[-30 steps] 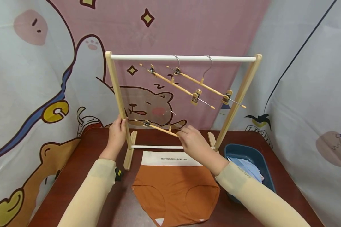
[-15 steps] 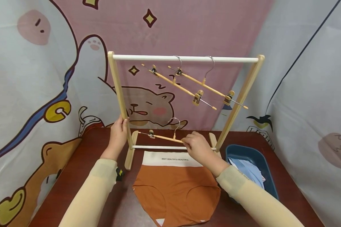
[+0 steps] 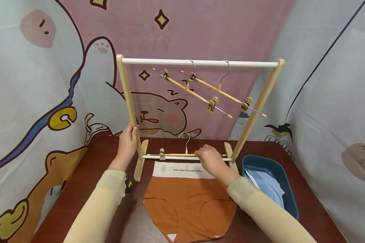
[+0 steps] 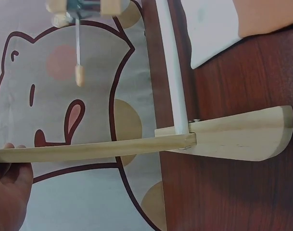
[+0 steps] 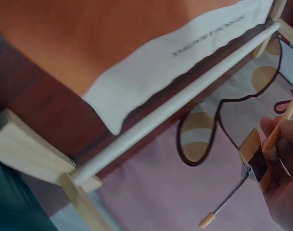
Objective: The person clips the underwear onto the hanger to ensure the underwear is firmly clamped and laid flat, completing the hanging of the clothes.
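My left hand (image 3: 127,144) grips the left wooden post of the drying rack (image 3: 129,98); the left wrist view shows fingers around that post (image 4: 98,149). In my right hand (image 3: 211,158) is the bar of a clip hanger (image 3: 176,155), held beside one clip (image 5: 254,161). The hanger lies level just above the rack's lower white rail (image 3: 153,157), its hook (image 3: 187,138) pointing up. In front of the rack, orange-brown underpants (image 3: 190,195) with a white printed waistband (image 3: 170,169) lie spread flat.
Two more clip hangers (image 3: 197,95) (image 3: 228,95) hang tilted from the top rail (image 3: 155,61). A blue bin (image 3: 287,189) with folded light-blue cloth (image 3: 267,184) stands at the right. A small black-and-yellow object (image 3: 128,185) lies near the left foot. A printed curtain (image 3: 225,30) backs the table (image 3: 79,199).
My right hand has lowered the hanger from above the lower rail to just over it, and the hanger has turned from slanted to level. The left hand keeps its grip on the post.
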`<move>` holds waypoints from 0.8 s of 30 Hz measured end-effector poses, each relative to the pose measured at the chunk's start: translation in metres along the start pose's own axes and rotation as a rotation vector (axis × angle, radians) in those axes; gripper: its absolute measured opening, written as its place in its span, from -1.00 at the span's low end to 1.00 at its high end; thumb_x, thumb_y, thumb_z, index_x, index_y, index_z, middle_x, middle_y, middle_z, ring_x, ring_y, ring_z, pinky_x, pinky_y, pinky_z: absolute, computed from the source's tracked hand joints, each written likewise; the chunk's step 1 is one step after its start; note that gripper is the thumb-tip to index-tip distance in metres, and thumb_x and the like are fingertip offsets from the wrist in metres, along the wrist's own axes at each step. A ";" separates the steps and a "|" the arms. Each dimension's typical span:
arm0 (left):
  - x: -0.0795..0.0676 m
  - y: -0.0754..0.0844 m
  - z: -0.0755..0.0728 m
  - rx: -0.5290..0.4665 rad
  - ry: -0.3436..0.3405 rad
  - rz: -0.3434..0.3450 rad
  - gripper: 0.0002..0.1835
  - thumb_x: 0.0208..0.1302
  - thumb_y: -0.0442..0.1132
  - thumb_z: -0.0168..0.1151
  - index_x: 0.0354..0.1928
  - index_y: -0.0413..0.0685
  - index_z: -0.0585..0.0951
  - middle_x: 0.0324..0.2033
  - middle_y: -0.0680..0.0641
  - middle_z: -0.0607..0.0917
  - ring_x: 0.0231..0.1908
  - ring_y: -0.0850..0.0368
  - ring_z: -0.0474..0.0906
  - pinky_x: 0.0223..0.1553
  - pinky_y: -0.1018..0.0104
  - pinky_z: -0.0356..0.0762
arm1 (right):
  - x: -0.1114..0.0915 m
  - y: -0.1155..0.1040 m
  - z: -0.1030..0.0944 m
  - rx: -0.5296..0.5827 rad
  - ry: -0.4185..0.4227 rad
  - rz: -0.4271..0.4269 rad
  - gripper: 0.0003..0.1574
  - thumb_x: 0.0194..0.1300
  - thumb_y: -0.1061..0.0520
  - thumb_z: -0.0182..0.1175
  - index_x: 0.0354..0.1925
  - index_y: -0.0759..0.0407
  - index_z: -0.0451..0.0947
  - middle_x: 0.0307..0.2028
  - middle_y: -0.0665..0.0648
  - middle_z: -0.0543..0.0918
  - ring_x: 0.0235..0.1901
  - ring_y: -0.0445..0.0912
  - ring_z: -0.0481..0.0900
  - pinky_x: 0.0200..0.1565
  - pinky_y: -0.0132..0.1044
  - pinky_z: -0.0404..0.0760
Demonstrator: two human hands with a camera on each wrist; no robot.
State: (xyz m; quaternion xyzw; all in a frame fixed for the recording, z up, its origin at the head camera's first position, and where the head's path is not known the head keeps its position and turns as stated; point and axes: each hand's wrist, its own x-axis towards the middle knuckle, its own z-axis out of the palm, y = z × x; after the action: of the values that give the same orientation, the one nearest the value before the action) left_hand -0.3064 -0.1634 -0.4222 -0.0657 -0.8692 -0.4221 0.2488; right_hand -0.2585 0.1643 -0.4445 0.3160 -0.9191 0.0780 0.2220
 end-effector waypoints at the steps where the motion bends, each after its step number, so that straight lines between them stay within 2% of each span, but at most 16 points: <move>1: 0.000 0.000 0.000 0.003 -0.002 -0.002 -0.68 0.49 -0.14 -0.14 0.06 -0.15 0.50 -0.06 -0.25 0.61 -0.02 -0.17 0.54 -0.04 -0.05 0.50 | 0.000 0.001 0.004 0.009 -0.012 0.018 -0.89 0.14 0.32 0.28 -0.33 0.18 0.71 -0.40 0.03 0.73 -0.34 -0.05 0.59 -0.13 -0.22 0.55; 7: 0.000 -0.001 0.000 0.004 0.002 0.002 -0.68 0.49 -0.15 -0.16 0.05 -0.15 0.50 -0.06 -0.26 0.61 -0.02 -0.18 0.54 -0.04 -0.05 0.49 | 0.005 0.004 0.026 0.046 -0.079 0.074 -0.91 0.15 0.27 0.29 -0.35 0.15 0.72 -0.43 0.01 0.73 -0.36 -0.06 0.57 -0.15 -0.19 0.54; 17: 0.001 -0.001 0.001 -0.001 0.016 0.013 -0.69 0.48 -0.16 -0.14 0.03 -0.18 0.50 -0.09 -0.26 0.62 -0.04 -0.19 0.55 -0.04 -0.06 0.48 | 0.005 0.009 0.042 0.093 -0.216 0.151 -0.85 0.18 0.29 0.27 -0.29 0.12 0.73 -0.34 0.00 0.74 -0.28 -0.03 0.58 -0.12 -0.17 0.56; 24: 0.001 0.000 0.001 -0.001 0.000 0.000 -0.68 0.50 -0.17 -0.17 0.07 -0.19 0.48 -0.05 -0.27 0.60 0.00 -0.21 0.53 -0.02 -0.07 0.48 | 0.000 0.015 0.056 0.095 -0.186 0.075 -0.88 0.16 0.29 0.27 -0.31 0.16 0.72 -0.37 0.04 0.74 -0.30 -0.01 0.58 -0.14 -0.18 0.56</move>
State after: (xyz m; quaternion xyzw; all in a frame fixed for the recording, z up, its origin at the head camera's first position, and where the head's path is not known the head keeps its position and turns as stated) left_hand -0.3078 -0.1633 -0.4223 -0.0661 -0.8690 -0.4227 0.2487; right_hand -0.2880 0.1601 -0.4947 0.2974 -0.9422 0.1000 0.1175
